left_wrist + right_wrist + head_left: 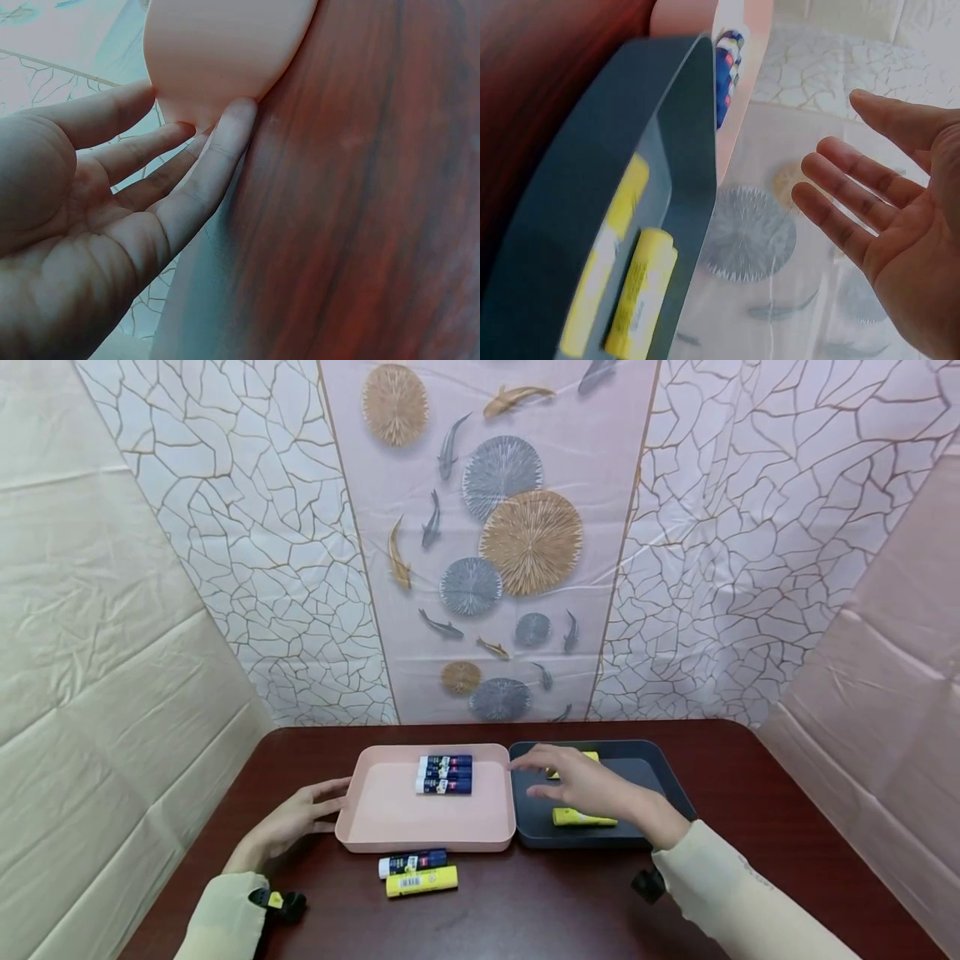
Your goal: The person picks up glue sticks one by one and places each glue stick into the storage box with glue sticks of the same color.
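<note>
My left hand (296, 817) is at the left side of a pink tray (420, 822). In the left wrist view its fairly straight fingertips touch the tray's end wall (225, 52). Three blue glue sticks (444, 786) with white ends lie in a row at the back of that tray. Over the dark blue-grey tray (637, 772) hovers my right hand (592, 785), fingers spread and holding nothing. Yellow glue sticks (583, 817) lie in the dark tray, partly hidden by the hand in the head view; two (641, 292) show in the right wrist view.
In front of the pink tray, a blue glue stick (412, 863) and a yellow glue stick (422, 881) lie side by side on the dark red wooden table (525, 910). The trays stand edge to edge. A patterned cloth (487, 635) hangs behind the table.
</note>
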`<move>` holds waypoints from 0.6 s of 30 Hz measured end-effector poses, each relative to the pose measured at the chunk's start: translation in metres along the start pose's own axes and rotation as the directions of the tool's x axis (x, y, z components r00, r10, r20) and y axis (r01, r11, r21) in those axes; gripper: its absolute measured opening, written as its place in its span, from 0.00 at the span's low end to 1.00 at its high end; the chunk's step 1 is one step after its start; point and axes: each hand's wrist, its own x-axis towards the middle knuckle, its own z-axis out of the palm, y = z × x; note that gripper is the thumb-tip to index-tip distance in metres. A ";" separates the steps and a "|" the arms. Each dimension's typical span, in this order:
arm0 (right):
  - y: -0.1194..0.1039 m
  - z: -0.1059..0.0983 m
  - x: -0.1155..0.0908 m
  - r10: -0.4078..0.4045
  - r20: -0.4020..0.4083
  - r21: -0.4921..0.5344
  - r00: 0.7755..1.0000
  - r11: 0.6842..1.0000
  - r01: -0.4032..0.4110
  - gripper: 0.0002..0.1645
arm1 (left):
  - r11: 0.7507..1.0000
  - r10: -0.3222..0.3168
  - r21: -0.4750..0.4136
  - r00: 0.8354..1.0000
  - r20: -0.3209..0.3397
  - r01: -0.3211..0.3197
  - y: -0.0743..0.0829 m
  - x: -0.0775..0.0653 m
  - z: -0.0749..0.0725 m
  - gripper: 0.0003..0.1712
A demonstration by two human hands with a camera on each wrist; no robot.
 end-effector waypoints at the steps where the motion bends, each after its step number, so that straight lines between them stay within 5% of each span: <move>1: -0.002 0.002 0.000 -0.006 0.001 0.008 1.000 1.000 0.006 0.24 | 1.000 -0.001 0.001 1.000 -0.001 0.001 0.000 0.000 0.000 0.38; 9: -0.017 0.023 0.004 -0.084 0.009 0.065 0.996 0.994 0.083 0.25 | 1.000 0.004 0.006 1.000 -0.001 -0.004 -0.001 0.001 0.000 0.37; 18: -0.031 0.041 0.006 -0.083 0.049 0.161 0.995 0.984 0.074 0.24 | 1.000 0.007 0.011 1.000 0.003 -0.007 -0.001 0.001 0.000 0.37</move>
